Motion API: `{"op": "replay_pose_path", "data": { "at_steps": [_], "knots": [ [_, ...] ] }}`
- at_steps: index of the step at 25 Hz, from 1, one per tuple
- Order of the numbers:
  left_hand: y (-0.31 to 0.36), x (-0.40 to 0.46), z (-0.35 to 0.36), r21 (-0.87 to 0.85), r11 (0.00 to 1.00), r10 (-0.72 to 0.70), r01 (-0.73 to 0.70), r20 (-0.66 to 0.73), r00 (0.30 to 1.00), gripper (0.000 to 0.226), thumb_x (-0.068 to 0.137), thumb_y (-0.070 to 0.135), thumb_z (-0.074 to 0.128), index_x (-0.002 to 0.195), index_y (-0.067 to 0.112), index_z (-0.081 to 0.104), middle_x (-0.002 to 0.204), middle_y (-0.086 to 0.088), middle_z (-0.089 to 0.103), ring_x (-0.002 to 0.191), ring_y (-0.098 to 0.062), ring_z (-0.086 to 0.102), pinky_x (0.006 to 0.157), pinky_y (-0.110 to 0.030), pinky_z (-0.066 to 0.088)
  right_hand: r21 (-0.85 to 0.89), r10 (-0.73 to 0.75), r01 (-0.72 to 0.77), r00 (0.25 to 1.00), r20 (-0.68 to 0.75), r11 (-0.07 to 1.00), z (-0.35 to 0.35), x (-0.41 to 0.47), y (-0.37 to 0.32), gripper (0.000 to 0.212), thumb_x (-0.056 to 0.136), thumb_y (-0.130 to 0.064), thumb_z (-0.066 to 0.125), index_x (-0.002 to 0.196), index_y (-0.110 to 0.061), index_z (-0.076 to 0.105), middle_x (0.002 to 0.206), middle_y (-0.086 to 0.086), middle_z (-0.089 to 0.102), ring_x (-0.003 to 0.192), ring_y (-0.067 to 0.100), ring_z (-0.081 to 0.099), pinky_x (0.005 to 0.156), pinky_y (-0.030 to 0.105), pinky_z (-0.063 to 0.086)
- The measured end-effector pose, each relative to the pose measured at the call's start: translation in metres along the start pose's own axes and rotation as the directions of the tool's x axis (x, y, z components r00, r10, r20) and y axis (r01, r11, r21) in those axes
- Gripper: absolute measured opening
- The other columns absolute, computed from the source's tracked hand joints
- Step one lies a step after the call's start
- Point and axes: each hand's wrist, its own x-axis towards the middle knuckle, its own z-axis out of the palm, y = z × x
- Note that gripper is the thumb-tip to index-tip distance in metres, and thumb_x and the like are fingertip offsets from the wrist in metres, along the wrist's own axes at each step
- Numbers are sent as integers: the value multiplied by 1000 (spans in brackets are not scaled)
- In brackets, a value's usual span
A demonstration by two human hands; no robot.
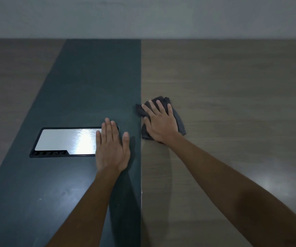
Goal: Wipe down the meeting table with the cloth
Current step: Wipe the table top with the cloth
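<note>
Grey-brown wood grain covers the worktop (232, 82) on the right half of the frame and a narrower strip at far left, while a dark teal band (93, 77) runs down the middle from the far edge toward the viewer. A straight seam divides the band from the wood just right of centre.

The cloth (179, 120), dark grey and bunched into loose folds, lies on the wood just right of that seam, a little above the middle of the frame. The right hand (161, 123) lies flat on top of it, fingers straight and spread, pressing it against the surface; its grip is released, nothing curled round the fabric. Cloth edges stick out beyond the fingertips and along both sides of the palm.

The left hand (112, 148) rests palm down on the teal band, just left of the seam and lower in the frame than the right. Its fingers are straight and close together, thumb out to the side, so that grip is released too and holds nothing. It overlaps the right end of a brushed metal plate (67, 139) set in a black frame in the band at centre left, which catches a bright glare. A row of small dark holes (50, 153) sits along the plate's lower left edge.

Both bare forearms reach in from the bottom of the frame. A pale wall (143, 15) fills the top.
</note>
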Motion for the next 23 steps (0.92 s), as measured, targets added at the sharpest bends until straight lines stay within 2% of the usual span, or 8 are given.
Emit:
{"op": "replay_pose_path", "data": {
  "at_steps": [3,5,8,9,13,14,18,23],
  "knots": [
    [-2,1,0,2,1000,4,-4,3,1000,80,92,56,-12,157,9,-4,166,-8,-9,153,-17,-9,125,-38,-6,-18,-84,84,996,26,996,8,-40,6,65,99,-45,7,161,-31,17,169,-6,17,157,22,6,126,52,0],
    [0,0,0,-1,1000,3,-3,-3,1000,81,92,56,-13,157,8,-3,166,-8,-8,153,-18,-9,124,-38,-6,-33,-87,88,995,55,996,3,-27,10,59,103,-43,15,161,-32,17,170,-6,16,157,22,5,126,54,0],
    [1,0,1,-14,1000,-4,4,-10,1000,82,92,57,-14,157,8,-4,166,-7,-10,153,-17,-11,124,-37,-7,-14,22,-21,998,62,1000,-7,16,-6,56,107,-38,25,161,-28,17,170,-3,15,157,24,4,125,56,0],
    [2,0,0,-17,1000,-5,5,-10,1000,82,92,57,-15,157,9,-5,166,-7,-11,153,-17,-11,124,-37,-8,-19,17,-16,998,55,1000,-5,11,-8,56,107,-37,25,162,-27,16,170,-2,15,158,24,4,125,55,0],
    [2,-1,-1,-26,1000,-5,5,-11,1000,83,92,57,-14,158,8,-3,166,-7,-10,153,-17,-11,124,-36,-9,-18,-100,101,993,62,995,2,-42,-2,66,98,-43,11,162,-29,17,170,-4,15,158,22,5,126,53,-1],
    [2,-2,-1,-25,1000,-5,4,-10,1000,83,92,57,-14,158,8,-3,166,-8,-9,153,-17,-10,124,-36,-9,-23,-74,76,996,52,997,2,-34,-3,67,97,-45,10,162,-30,18,170,-4,15,158,22,5,125,54,-2],
    [-2,0,1,-17,1000,-3,2,-10,1000,83,92,58,-13,157,8,-3,166,-8,-8,153,-17,-10,124,-37,-8,35,81,-82,996,34,996,-1,33,-17,59,105,-44,26,162,-30,17,171,-3,12,157,24,3,124,58,-4],
    [-1,2,1,8,1000,8,-8,9,1000,83,94,60,-12,158,7,-2,166,-9,-7,154,-19,-8,125,-41,-4,43,-50,50,999,14,998,7,-21,-6,57,107,-48,25,162,-34,18,170,-5,15,157,22,6,125,52,-4]
  ]
}}
